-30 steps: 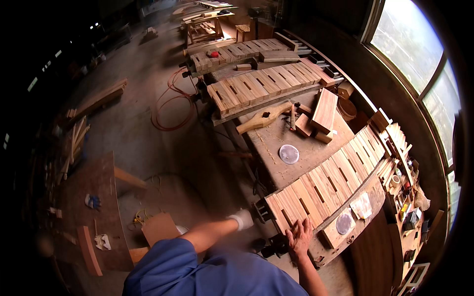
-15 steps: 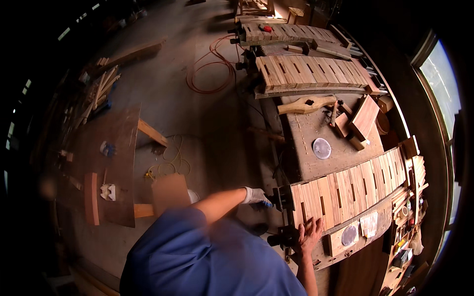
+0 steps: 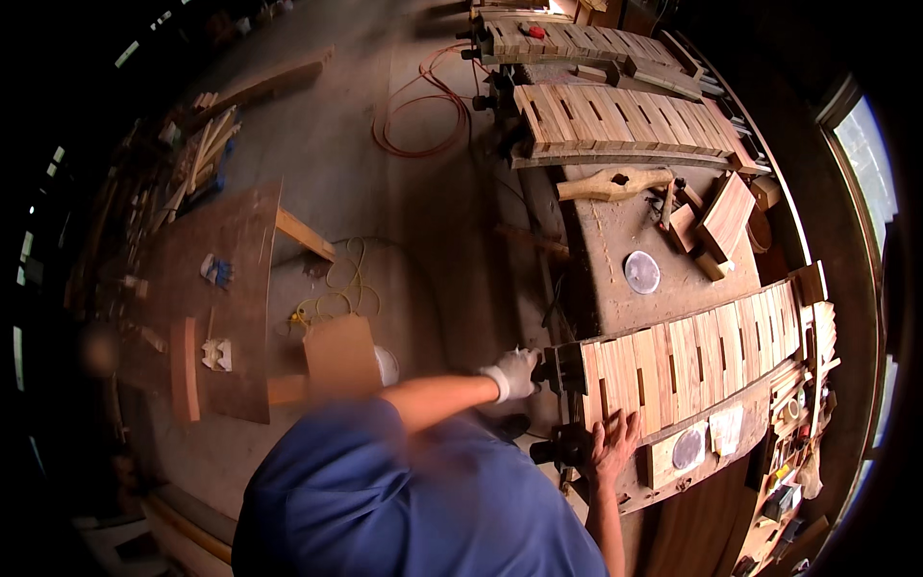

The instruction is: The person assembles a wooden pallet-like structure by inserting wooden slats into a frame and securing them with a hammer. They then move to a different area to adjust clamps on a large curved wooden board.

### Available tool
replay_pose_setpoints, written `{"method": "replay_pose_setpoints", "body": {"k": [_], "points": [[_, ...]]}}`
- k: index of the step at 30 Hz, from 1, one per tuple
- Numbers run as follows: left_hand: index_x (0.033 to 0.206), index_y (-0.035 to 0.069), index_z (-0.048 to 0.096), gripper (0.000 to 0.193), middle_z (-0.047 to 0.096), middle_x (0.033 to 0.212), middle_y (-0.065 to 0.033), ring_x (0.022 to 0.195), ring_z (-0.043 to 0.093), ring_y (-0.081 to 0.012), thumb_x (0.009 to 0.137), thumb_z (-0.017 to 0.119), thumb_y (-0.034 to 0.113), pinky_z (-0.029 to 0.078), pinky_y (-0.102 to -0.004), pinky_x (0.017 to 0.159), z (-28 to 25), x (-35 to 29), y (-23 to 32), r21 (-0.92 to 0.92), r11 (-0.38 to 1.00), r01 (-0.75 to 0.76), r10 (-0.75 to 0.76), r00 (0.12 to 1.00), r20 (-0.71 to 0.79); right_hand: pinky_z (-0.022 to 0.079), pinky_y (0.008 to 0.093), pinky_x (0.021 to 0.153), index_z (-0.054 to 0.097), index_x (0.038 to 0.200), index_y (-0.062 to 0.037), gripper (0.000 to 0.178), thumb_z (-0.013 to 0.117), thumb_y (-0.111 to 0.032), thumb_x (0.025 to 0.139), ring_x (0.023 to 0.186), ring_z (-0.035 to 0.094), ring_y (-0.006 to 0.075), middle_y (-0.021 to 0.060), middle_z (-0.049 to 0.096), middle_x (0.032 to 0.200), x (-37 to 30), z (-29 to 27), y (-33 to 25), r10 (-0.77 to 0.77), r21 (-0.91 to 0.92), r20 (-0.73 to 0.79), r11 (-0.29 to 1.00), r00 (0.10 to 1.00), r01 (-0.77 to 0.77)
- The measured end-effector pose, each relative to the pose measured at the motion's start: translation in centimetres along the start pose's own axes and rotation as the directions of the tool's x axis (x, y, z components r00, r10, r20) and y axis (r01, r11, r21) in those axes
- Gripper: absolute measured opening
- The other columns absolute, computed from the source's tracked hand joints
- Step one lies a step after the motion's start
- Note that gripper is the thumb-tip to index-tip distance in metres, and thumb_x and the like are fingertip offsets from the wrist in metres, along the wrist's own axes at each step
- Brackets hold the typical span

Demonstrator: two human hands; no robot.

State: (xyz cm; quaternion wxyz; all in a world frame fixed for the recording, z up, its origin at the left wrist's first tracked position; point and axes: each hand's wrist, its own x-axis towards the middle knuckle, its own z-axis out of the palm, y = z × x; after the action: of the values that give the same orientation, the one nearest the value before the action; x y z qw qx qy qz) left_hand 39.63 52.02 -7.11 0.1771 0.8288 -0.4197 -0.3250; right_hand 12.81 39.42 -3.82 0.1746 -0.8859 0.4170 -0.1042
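My left hand (image 3: 518,374), in a whitish work glove, is closed around the screw handle at the end of a dark clamp (image 3: 550,369); the fingers partly hide the handle. My bare right hand (image 3: 615,446) lies with fingers spread on the near left corner of a slotted wooden panel (image 3: 685,358). This panel is a row of light wood blocks set side by side, with dark narrow slots. A second dark clamp end (image 3: 558,449) sticks out just left of my right wrist.
Behind the panel, the workbench (image 3: 615,298) bears a pale round disc (image 3: 642,272), a shaped wooden piece (image 3: 611,185) and a reddish board (image 3: 726,213). Another slotted panel (image 3: 615,120) lies farther off. An orange hose (image 3: 423,149) coils on the floor. At left stands a brown sheet-topped table (image 3: 245,260).
My left hand has moved up and right onto the clamp's handle, its fingers now curled. The right hand stays on the panel's corner. The whole view has shifted slightly.
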Motion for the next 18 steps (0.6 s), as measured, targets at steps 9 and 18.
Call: {"method": "replay_pose_setpoints", "body": {"k": [9,18], "points": [[0.087,0.007,0.075,0.014,0.072,0.082,-0.0089,0.08,0.07,-0.0267,0.086,0.064,0.015,0.054,-0.0425,0.073,3.7,7.6,-3.8,0.263,0.55,-0.793,0.501,0.565,0.656,0.023,0.0532,0.118,0.048,0.143,-0.0033,0.062,0.067,-0.033,0.091,0.144,0.027,0.0468,0.0287,0.032,0.154,-0.1,-0.1,-0.1,-0.005,-0.001,0.01,1.0,1.0,0.006],[0.109,0.0,0.069,0.031,0.071,0.11,-0.0228,0.105,0.068,-0.038,0.084,0.06,0.016,0.053,-0.0468,0.09,3.9,1.0,0.2,0.391,0.916,-0.084,0.07,0.996,0.051,0.024,0.0537,0.117,0.048,0.143,-0.0038,0.063,0.066,-0.035,0.092,0.144,0.027,0.047,0.0291,0.032,0.154,-0.1,0.2,0.5,-0.024,0.004,0.007,1.0,1.0,0.024]]}}
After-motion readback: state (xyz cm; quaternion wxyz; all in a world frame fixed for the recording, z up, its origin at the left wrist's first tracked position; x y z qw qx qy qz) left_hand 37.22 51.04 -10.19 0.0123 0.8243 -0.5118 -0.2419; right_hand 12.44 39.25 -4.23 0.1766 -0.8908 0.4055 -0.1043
